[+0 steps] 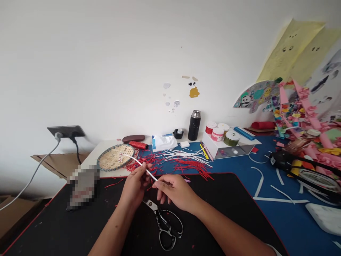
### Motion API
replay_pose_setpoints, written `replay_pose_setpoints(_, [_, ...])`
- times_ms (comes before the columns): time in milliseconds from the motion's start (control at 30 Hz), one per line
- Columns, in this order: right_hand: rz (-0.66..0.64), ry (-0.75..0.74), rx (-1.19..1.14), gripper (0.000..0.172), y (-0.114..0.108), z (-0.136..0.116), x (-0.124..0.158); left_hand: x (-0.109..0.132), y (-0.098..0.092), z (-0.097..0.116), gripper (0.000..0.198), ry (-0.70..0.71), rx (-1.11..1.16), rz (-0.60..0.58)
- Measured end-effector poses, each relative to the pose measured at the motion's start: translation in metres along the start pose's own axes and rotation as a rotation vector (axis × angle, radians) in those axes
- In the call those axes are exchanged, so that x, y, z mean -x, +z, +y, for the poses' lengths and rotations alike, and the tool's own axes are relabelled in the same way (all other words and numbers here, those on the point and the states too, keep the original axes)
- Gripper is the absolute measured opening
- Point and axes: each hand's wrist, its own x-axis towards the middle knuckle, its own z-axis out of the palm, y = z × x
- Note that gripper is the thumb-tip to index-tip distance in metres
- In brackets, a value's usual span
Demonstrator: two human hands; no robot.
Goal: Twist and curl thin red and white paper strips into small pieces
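My left hand (135, 185) grips a narrow white paper strip (141, 165) between thumb and fingers, and the strip's far end reaches over a round woven bamboo tray (115, 157). My right hand (174, 192) hovers close by, its fingertips apart beside the strip's near end and holding nothing. Below both hands, a pair of black-handled scissors (163, 224) lies on the black desk mat (53, 227). Beyond them are tangled red paper strips (147, 163) and a bundle of white strips (186, 156).
A red thread spool (138, 145), tissue packet (163, 143), black thermos (194, 125) and several paint jars (218, 131) stand at the back. A pixelated object (84, 185) sits left. Loose white strips lie on the blue mat (266, 185) right, below a colourful paper craft (303, 117).
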Motion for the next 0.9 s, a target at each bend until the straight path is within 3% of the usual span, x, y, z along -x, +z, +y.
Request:
replay_pose_setpoints(133, [-0.014, 0.003, -0.016, 0.051, -0.008, -0.015, -0.001, -0.001, -0.001, 0.003, 0.046, -0.002, 0.149, 0.017])
replay_pose_setpoints(267, [-0.004, 0.005, -0.018, 0.053, -0.009, -0.018, -0.010, 0.001, 0.000, 0.003, 0.048, 0.012, 0.143, -0.046])
replay_pose_setpoints(500, [-0.024, -0.006, -0.124, 0.051, 0.005, 0.003, -0.025, 0.006, 0.004, -0.003, 0.052, -0.001, 0.049, -0.085])
replay_pose_setpoints(733, [0.072, -0.008, -0.071, 0.046, -0.008, 0.017, -0.023, 0.011, 0.012, -0.002, 0.053, -0.024, -0.014, -0.120])
replay_pose_setpoints(900, [0.037, -0.008, -0.147, 0.053, -0.009, 0.015, -0.022, 0.013, 0.014, -0.004, 0.049, -0.047, -0.035, -0.169])
